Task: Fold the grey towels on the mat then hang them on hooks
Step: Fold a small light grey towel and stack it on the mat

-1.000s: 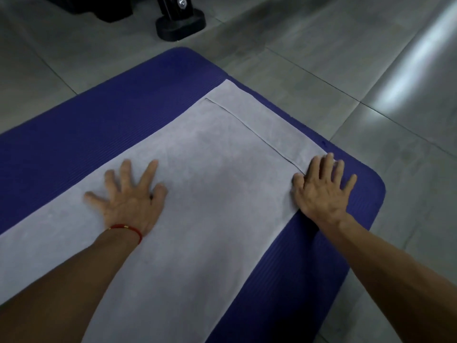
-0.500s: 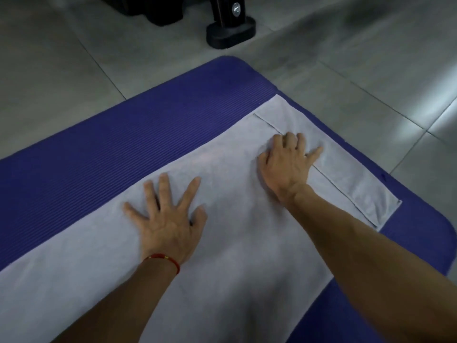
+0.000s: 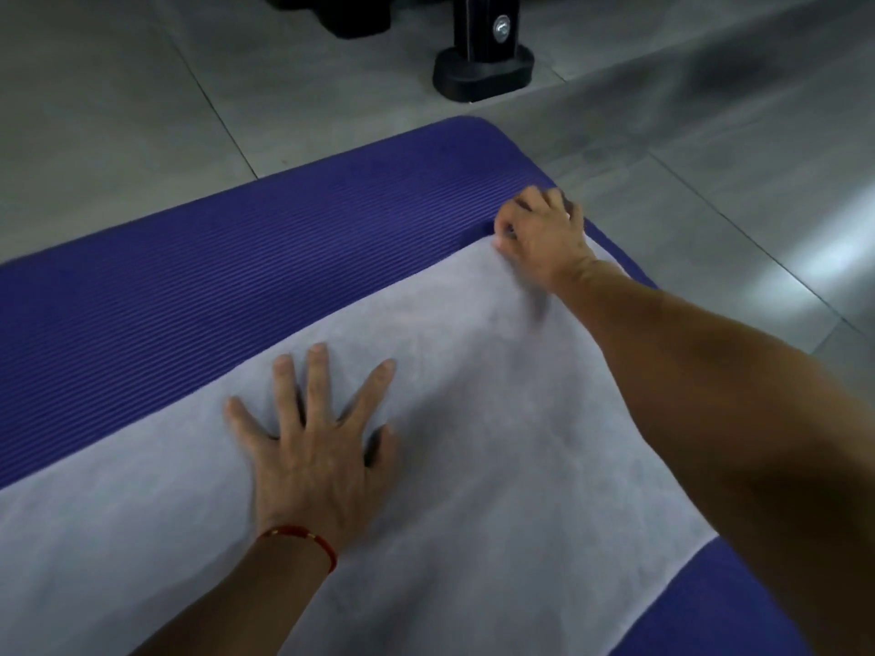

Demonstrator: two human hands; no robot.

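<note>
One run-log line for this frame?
left hand flat on grey towel | right hand pinching far corner | mat beneath

The floor [image 3: 118, 97] is laid with large grey tiles, their thin dark joints running on the slant. Beyond the right hand [image 3: 544, 234], up by the top edge, a black post stands on a rounded black base [image 3: 483, 73], with a round silver fitting [image 3: 500, 28] on its face. Left of the post sits another black object [image 3: 345, 11], cut off by the edge. To the right of the right forearm, pale light glares off the tiles [image 3: 833, 248].
</note>
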